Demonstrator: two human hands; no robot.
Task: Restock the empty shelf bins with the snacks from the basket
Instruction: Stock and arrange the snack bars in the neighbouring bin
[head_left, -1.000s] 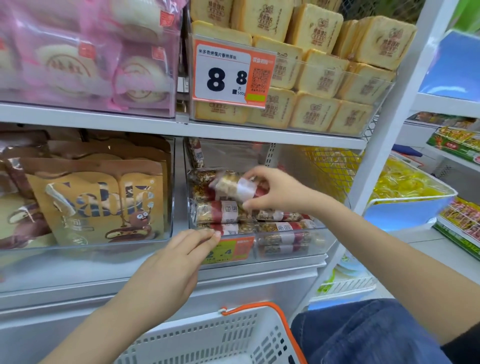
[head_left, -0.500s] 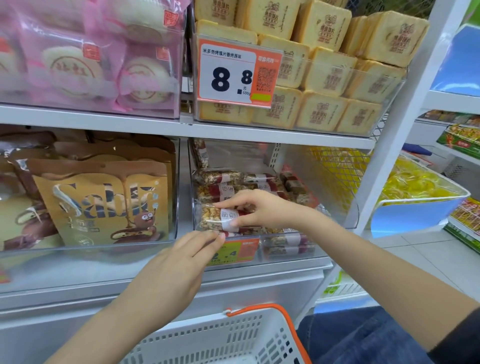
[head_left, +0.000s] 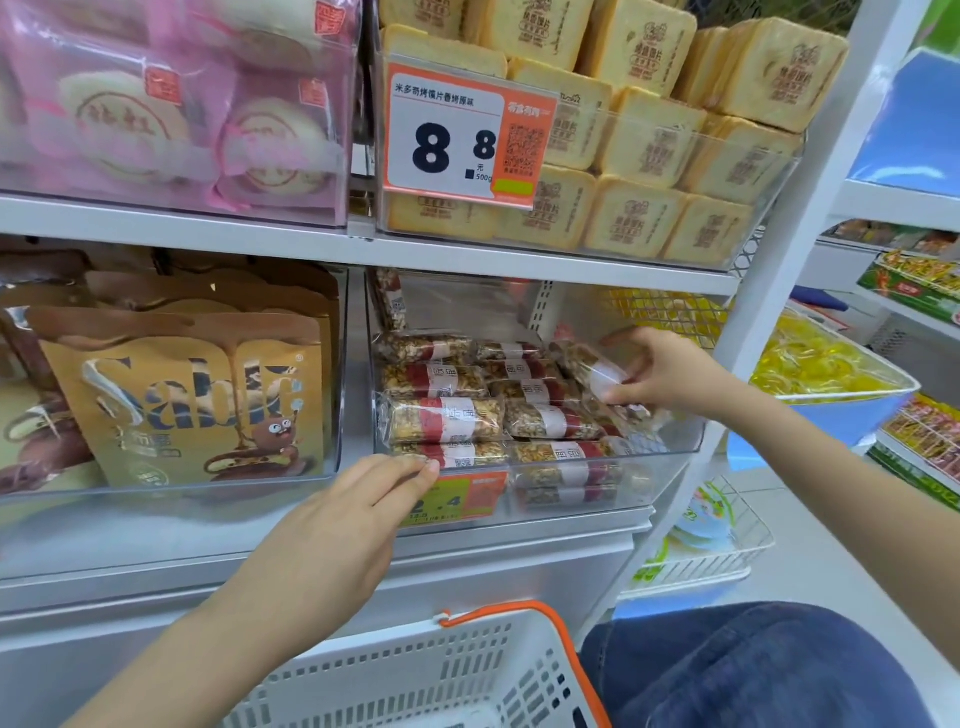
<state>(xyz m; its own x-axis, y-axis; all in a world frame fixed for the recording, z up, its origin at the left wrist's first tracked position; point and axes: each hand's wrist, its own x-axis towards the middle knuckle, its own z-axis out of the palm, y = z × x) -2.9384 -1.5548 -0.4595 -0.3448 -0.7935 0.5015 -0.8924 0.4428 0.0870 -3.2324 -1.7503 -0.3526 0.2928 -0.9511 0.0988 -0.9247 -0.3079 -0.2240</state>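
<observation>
the right hand (head_left: 670, 371) pinches a snack bar (head_left: 592, 369) at the clear bin's (head_left: 675, 462) right edge (left hand (head_left: 332, 525) rests relaxed fingers on its front rim).

Lighting: bright, even, shop-white; your shadows are faint. Glare: pale sheen on the clear bin front (head_left: 545, 462) and the pink packets (head_left: 171, 114) at far left. Focus: you get a sharp price tag (head_left: 467, 135); edges soften. Distortion: the shelf upright (head_left: 810, 218) leans and bows at right.
</observation>
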